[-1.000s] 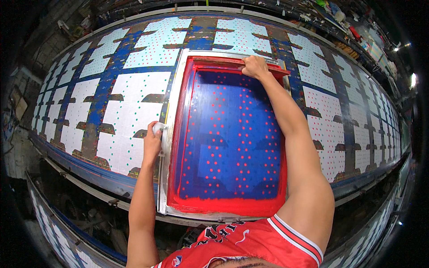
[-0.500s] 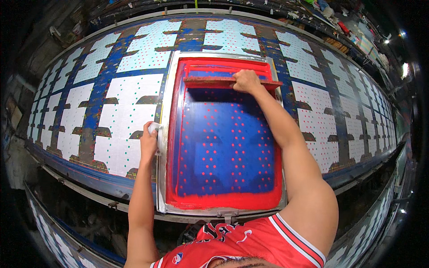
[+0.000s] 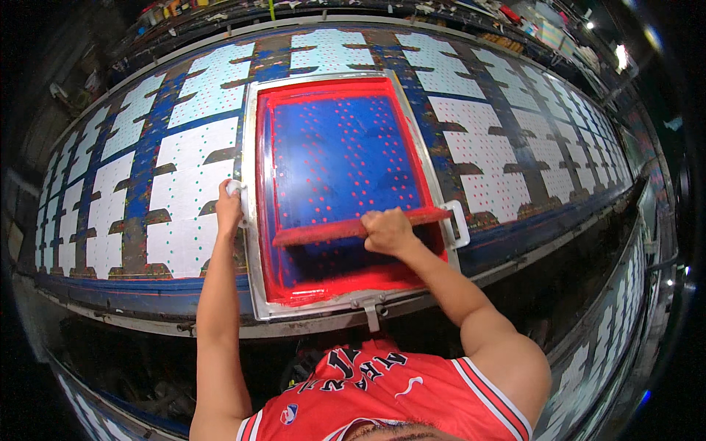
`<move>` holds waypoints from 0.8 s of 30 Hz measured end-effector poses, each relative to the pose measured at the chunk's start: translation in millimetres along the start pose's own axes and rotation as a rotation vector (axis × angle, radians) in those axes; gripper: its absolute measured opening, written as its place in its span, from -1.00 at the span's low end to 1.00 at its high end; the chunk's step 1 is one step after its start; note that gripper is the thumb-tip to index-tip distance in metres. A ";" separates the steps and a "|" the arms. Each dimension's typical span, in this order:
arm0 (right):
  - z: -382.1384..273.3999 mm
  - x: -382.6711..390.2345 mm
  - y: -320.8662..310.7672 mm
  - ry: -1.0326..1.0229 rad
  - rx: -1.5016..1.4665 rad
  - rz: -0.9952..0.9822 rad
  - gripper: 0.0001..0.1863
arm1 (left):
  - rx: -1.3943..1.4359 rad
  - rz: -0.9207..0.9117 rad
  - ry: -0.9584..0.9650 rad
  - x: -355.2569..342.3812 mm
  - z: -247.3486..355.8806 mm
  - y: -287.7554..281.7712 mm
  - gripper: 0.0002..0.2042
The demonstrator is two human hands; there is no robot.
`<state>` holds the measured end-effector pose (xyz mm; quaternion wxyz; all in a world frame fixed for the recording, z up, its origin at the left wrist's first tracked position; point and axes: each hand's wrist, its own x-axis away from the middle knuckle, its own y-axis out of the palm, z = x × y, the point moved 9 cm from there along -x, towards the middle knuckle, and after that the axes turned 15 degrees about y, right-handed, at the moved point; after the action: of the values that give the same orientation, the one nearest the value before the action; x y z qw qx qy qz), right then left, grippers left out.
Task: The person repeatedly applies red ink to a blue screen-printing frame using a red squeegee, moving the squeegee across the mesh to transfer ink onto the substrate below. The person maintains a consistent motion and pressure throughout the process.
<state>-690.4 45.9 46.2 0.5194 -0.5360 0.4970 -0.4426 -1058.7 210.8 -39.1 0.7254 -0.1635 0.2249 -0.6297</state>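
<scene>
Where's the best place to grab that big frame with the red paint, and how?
Probably by the left handle and the right handle, coming in from both sides. Both stick out past the frame, and the right one is an open loop fingers could wrap around. The left hand holds the left one. Red paint smears the frame's inside edges.

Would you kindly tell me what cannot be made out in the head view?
All in the head view:
- Part of the white handle: covered by the left hand.
- The middle of the red squeegee bar: covered by the right hand.
- What lies beneath the blue mesh: mostly obscured by the mesh itself.
- Dots on the far-left panels: too small to count.
- The red jersey: cut off by the lower edge.
</scene>
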 end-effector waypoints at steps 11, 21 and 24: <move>-35.7 145.1 -2.9 -0.006 -0.128 -0.052 -0.63 | 0.022 -0.013 0.002 -0.8 -2.9 0.2 -0.56; -37.9 157.9 -13.1 -0.057 -0.257 -0.099 -0.33 | 0.016 -0.018 -0.003 -0.1 -1.7 0.1 -0.52; -32.7 157.4 -18.7 -0.093 -0.332 -0.130 -0.35 | 0.019 -0.040 -0.048 1.9 -1.9 1.0 -0.52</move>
<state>-703.4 -114.8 60.4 0.4164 -0.6655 0.5028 -0.3618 -1058.7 209.1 -41.5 0.7195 -0.1762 0.1981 -0.6419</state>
